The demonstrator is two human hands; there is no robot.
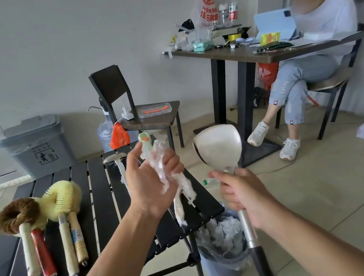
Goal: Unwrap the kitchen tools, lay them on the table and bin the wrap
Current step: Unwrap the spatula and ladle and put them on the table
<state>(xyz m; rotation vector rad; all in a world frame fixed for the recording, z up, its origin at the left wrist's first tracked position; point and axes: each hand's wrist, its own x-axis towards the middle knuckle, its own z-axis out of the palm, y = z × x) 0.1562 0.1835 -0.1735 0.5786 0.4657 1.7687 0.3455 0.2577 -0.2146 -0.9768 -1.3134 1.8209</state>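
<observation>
Grey bin [37, 146] by the wall: I read "WASTE HERE" on its front, above a pictogram of a figure dropping litter. Plastic bag [207, 5] on the far tabletop [223, 55]: red print, only "15" legible. Bottle [233, 6] label: unreadable.

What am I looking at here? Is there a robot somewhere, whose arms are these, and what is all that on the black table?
There is no robot here. These are a person's two bare hands, filmed by one camera worn on their head, looking forward and down. The left hand grips a wad of clear plastic wrap. The right hand grips the handle of a big metal ladle, held upright with no wrap on it. On the black slatted table lie long-handled brushes, among them a brown brush and a yellow brush. Farther back lies a second ladle, seemingly with wrap on its handle. Beside the table stands a small bin holding crumpled wrap.
</observation>
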